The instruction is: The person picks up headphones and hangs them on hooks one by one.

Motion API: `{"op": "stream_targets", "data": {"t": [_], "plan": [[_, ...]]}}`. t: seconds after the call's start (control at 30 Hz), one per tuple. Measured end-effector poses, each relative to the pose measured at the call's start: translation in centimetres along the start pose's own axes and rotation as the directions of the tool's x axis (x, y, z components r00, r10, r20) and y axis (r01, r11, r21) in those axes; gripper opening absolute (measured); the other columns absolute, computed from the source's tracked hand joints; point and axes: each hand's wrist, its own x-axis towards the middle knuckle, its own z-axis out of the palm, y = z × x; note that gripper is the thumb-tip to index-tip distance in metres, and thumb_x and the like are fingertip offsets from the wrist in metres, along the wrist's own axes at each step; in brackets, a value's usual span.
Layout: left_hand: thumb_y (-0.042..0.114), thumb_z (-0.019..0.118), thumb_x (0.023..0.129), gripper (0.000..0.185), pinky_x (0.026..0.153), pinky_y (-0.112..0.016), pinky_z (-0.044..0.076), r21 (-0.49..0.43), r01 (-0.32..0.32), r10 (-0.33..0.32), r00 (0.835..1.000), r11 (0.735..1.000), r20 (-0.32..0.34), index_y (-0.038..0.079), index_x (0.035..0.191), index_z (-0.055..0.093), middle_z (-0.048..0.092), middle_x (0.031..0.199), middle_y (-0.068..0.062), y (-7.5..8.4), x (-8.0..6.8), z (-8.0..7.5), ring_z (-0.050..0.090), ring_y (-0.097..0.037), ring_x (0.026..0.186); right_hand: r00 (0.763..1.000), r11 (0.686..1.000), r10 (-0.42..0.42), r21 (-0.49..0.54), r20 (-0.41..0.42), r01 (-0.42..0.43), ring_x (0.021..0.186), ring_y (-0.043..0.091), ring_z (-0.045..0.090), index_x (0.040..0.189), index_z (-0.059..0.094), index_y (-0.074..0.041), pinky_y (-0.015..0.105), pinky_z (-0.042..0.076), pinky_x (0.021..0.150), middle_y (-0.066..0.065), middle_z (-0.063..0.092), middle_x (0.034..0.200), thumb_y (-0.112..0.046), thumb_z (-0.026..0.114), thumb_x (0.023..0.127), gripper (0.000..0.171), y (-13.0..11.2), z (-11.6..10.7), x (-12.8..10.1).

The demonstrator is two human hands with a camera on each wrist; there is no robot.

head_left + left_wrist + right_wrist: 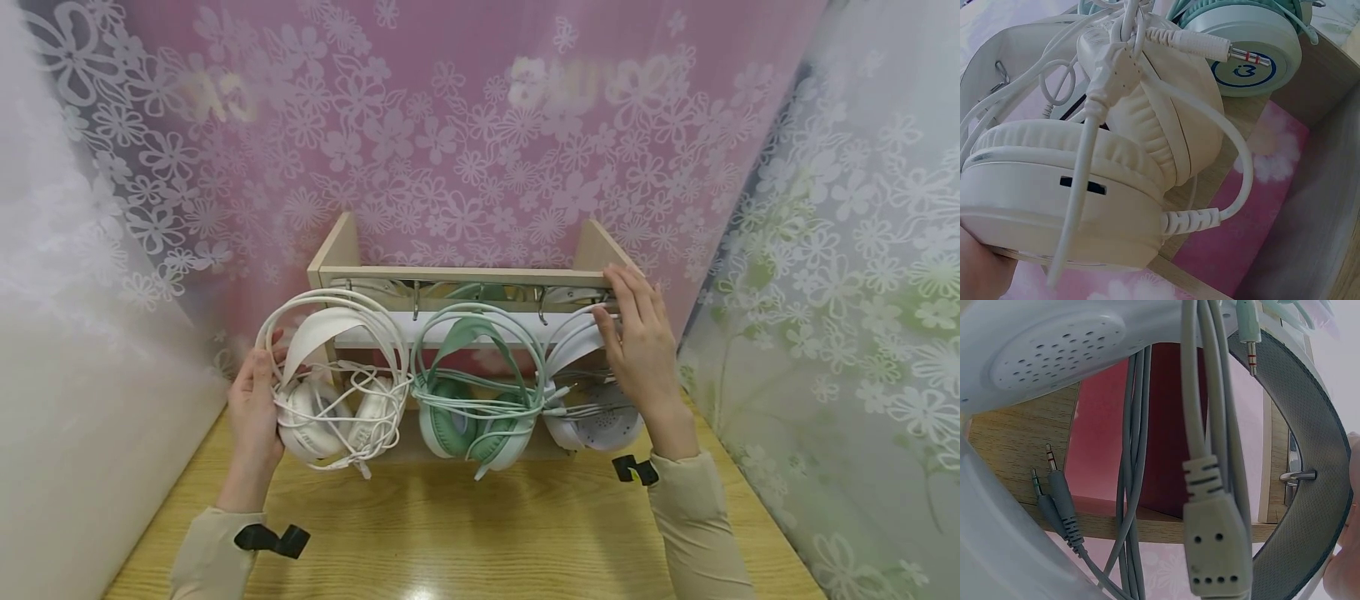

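My left hand (253, 408) grips the outer left side of white headphones (315, 329), which hang at the rack's left end with their cable looped in front. In the left wrist view, part of that hand shows under the white ear cup (1054, 206). Mint green headphones (442, 425) hang in the middle. With its fingers laid over the rack's top right corner, my right hand (641, 358) has its thumb by the headband of pale grey-white headphones (600, 425). A metal hook (1299, 476) meets the inside of that headband (1316, 425) in the right wrist view.
The wooden rack (465, 273) with its row of hooks stands on a wood-grain table (450, 525). Flower-patterned panels (465, 150) enclose the back and sides. Bundled cables with bare plugs (1054, 469) dangle around the headphones.
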Motion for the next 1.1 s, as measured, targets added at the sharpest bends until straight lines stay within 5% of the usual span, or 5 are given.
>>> {"op": "stream_targets", "data": {"t": [0.63,1.1], "plan": [[0.030,0.050,0.106,0.047,0.079,-0.023,0.060,-0.101,0.011,-0.008,1.000,0.995,0.028,-0.002,0.140,0.056,0.068,0.103,-0.006,-0.52,0.06,-0.23,0.070,-0.017,0.088,0.999,1.000,-0.003,0.021,-0.038,0.004,0.145,0.034,0.039,0.146,0.052,-0.005,0.056,0.018,0.125,0.017,0.050,0.149,-0.054,0.038,0.107,0.065,-0.04,0.20,0.05],[0.030,0.048,0.108,0.046,0.087,-0.020,0.052,-0.038,0.044,-0.043,0.998,0.998,0.040,0.001,0.143,0.055,0.069,0.110,-0.003,-0.36,0.27,-0.42,0.061,-0.015,0.106,0.999,1.000,-0.006,0.014,-0.042,0.007,0.144,0.034,0.040,0.145,0.052,-0.004,0.057,0.018,0.125,0.018,0.051,0.148,-0.055,0.037,0.107,0.065,-0.07,0.20,0.06]]}}
